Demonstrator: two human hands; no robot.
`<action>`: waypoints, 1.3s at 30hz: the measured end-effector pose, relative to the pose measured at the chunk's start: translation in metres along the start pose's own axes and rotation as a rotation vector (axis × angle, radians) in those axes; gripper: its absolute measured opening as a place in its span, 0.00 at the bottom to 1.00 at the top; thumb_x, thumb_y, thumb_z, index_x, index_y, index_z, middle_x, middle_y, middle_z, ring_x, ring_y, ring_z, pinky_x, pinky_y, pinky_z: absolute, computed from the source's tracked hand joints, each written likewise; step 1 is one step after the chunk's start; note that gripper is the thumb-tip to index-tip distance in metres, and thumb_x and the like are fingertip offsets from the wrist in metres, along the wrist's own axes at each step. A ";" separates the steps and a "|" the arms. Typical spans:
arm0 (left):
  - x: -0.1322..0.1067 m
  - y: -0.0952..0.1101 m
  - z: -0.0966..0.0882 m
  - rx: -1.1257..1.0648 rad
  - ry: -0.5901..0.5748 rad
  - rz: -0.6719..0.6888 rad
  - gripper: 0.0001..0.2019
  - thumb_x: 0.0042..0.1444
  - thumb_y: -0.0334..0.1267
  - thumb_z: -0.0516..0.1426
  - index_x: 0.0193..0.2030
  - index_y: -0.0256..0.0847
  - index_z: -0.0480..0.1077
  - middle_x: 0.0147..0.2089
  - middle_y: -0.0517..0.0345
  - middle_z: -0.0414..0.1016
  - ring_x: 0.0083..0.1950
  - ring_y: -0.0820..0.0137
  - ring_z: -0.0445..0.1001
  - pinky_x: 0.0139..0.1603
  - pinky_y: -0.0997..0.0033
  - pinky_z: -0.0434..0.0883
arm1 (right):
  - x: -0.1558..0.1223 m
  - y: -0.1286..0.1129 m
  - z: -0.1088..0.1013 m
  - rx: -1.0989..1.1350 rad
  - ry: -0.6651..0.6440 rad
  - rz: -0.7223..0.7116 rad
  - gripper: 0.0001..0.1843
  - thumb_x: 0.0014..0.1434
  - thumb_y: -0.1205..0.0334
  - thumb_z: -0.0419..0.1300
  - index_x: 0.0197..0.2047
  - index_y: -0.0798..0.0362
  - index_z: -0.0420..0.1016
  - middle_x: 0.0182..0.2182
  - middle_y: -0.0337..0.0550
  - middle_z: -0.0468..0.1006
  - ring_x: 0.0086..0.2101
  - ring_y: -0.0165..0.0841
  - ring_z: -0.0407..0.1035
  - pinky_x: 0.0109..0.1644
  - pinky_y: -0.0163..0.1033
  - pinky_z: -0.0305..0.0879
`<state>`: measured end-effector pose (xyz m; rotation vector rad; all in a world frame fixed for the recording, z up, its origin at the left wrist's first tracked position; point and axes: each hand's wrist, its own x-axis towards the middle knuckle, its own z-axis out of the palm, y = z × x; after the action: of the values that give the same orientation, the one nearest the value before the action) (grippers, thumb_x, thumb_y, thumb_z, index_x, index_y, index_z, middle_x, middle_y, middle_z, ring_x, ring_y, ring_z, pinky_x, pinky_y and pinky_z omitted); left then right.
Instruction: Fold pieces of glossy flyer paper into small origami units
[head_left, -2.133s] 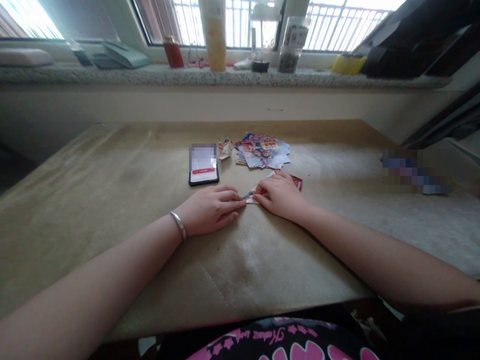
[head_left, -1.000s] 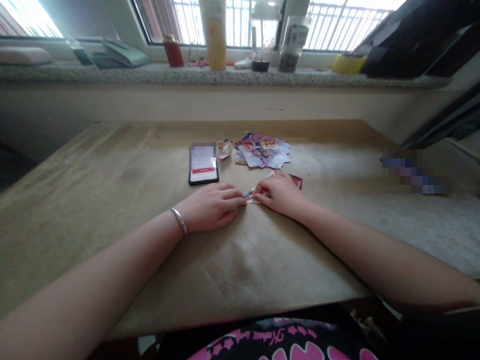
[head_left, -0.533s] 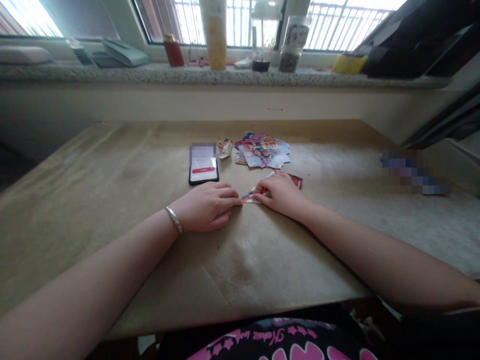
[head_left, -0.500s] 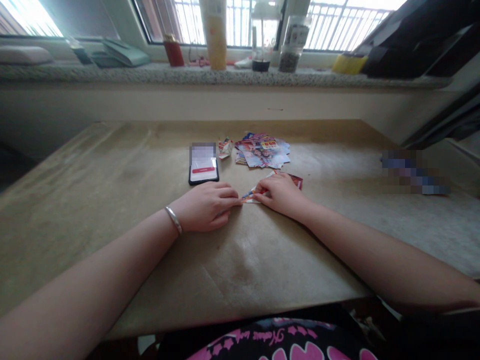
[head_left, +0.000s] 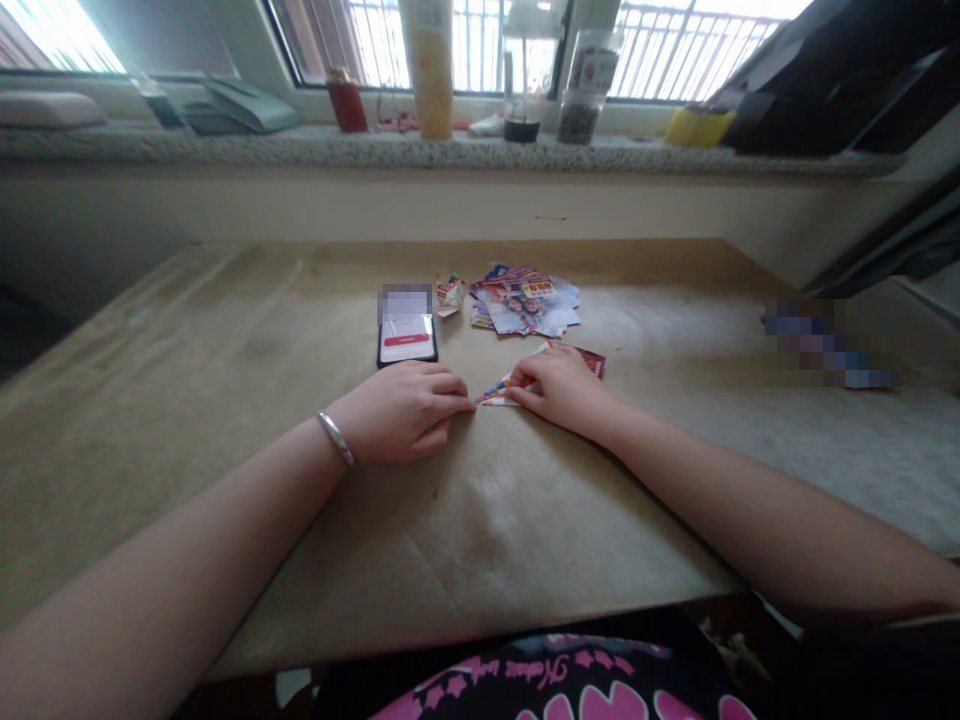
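Observation:
A folded paper (head_left: 495, 391) with a coloured print lies on the table, its narrow point facing left. My right hand (head_left: 561, 385) is closed on its middle, thumb and fingers pinching it and covering much of it. A dark red printed part (head_left: 594, 361) shows beyond the knuckles. At the narrow point, my left hand (head_left: 405, 412) is closed, fingertips pressed together on the very tip. A silver bangle (head_left: 335, 438) circles the left wrist. Just behind the left hand lies a phone (head_left: 406, 350) with its screen lit.
A fanned pile of printed leaflets (head_left: 527, 302) lies beyond the right hand. Beside it is a small folded paper piece (head_left: 450, 297). A blurred-out object (head_left: 829, 345) rests at the table's right. Bottles and jars, including a red jar (head_left: 346, 102), line the stone windowsill (head_left: 262, 150).
My left hand has slid slightly left, and more of the paper's narrow point shows. My right hand has stayed in place on the paper.

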<state>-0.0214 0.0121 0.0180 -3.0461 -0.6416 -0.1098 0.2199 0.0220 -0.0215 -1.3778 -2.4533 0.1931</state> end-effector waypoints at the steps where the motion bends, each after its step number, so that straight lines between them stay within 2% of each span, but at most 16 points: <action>1: 0.000 -0.001 -0.001 -0.001 0.002 0.002 0.19 0.53 0.33 0.50 0.51 0.40 0.72 0.45 0.51 0.74 0.42 0.64 0.71 0.46 0.64 0.69 | 0.000 0.000 0.000 0.001 0.000 0.001 0.09 0.58 0.55 0.60 0.31 0.51 0.74 0.32 0.41 0.79 0.37 0.36 0.69 0.55 0.48 0.50; 9: -0.004 -0.004 -0.001 -0.062 0.037 -0.021 0.18 0.52 0.30 0.50 0.47 0.41 0.74 0.44 0.53 0.75 0.42 0.66 0.72 0.45 0.66 0.69 | 0.000 0.001 0.001 -0.013 -0.010 0.007 0.10 0.58 0.54 0.60 0.32 0.51 0.75 0.33 0.42 0.80 0.38 0.37 0.69 0.53 0.47 0.52; 13: -0.004 -0.005 0.004 -0.121 0.093 -0.061 0.16 0.55 0.31 0.48 0.45 0.40 0.74 0.44 0.53 0.75 0.43 0.66 0.72 0.46 0.67 0.70 | 0.000 0.000 0.000 -0.012 0.002 0.011 0.10 0.57 0.54 0.60 0.32 0.51 0.75 0.33 0.42 0.80 0.38 0.38 0.70 0.55 0.48 0.50; 16: -0.002 -0.002 0.008 -0.091 0.148 -0.084 0.16 0.59 0.35 0.49 0.52 0.40 0.70 0.51 0.51 0.73 0.47 0.65 0.71 0.48 0.66 0.69 | 0.000 0.000 0.001 -0.010 -0.004 0.011 0.10 0.58 0.53 0.59 0.32 0.51 0.75 0.34 0.42 0.80 0.38 0.38 0.69 0.52 0.47 0.52; 18: 0.001 0.002 0.011 -0.052 0.124 -0.040 0.18 0.61 0.37 0.50 0.57 0.42 0.67 0.55 0.51 0.71 0.50 0.64 0.71 0.50 0.64 0.69 | 0.001 -0.001 0.001 -0.017 -0.008 0.007 0.10 0.58 0.54 0.59 0.33 0.51 0.74 0.33 0.43 0.80 0.38 0.38 0.69 0.51 0.46 0.53; 22: 0.004 0.009 0.014 0.011 0.105 -0.025 0.18 0.62 0.40 0.51 0.57 0.41 0.68 0.52 0.50 0.73 0.51 0.62 0.69 0.51 0.61 0.69 | -0.001 -0.003 -0.001 -0.031 0.034 -0.023 0.09 0.58 0.55 0.58 0.35 0.51 0.74 0.35 0.44 0.79 0.39 0.38 0.68 0.50 0.45 0.53; 25: 0.003 0.010 0.015 0.013 0.095 -0.044 0.18 0.61 0.40 0.52 0.57 0.41 0.67 0.52 0.50 0.73 0.51 0.62 0.69 0.52 0.61 0.69 | -0.004 -0.004 -0.005 -0.052 0.085 -0.128 0.09 0.59 0.56 0.57 0.37 0.50 0.74 0.38 0.44 0.78 0.41 0.38 0.66 0.52 0.45 0.53; 27: 0.003 0.010 0.016 0.018 0.095 -0.050 0.18 0.61 0.40 0.52 0.58 0.41 0.67 0.52 0.50 0.72 0.52 0.62 0.69 0.53 0.61 0.69 | -0.007 -0.003 -0.008 -0.067 0.094 -0.231 0.09 0.60 0.56 0.56 0.37 0.48 0.76 0.39 0.42 0.78 0.42 0.37 0.65 0.57 0.47 0.50; 30: 0.002 0.010 0.018 0.027 0.098 -0.057 0.19 0.62 0.41 0.52 0.58 0.40 0.66 0.52 0.49 0.72 0.52 0.61 0.68 0.53 0.60 0.68 | -0.010 -0.004 -0.011 -0.090 0.095 -0.327 0.11 0.62 0.56 0.54 0.37 0.46 0.77 0.40 0.38 0.78 0.45 0.37 0.65 0.64 0.51 0.40; 35: 0.003 0.010 0.020 0.030 0.096 -0.067 0.18 0.62 0.41 0.51 0.57 0.40 0.66 0.52 0.50 0.71 0.52 0.61 0.68 0.53 0.60 0.68 | -0.012 -0.007 -0.014 -0.110 0.065 -0.354 0.14 0.64 0.58 0.50 0.41 0.41 0.78 0.42 0.35 0.79 0.51 0.38 0.63 0.66 0.58 0.32; 39: 0.003 0.009 0.020 0.013 0.094 -0.059 0.18 0.62 0.40 0.51 0.57 0.39 0.66 0.53 0.50 0.71 0.53 0.61 0.68 0.55 0.58 0.68 | -0.013 -0.009 -0.014 -0.128 0.071 -0.380 0.15 0.64 0.61 0.50 0.43 0.39 0.77 0.42 0.34 0.78 0.53 0.39 0.61 0.66 0.60 0.31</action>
<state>-0.0136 0.0055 -0.0022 -2.9890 -0.7223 -0.2481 0.2237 0.0058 -0.0082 -0.9172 -2.6460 -0.1017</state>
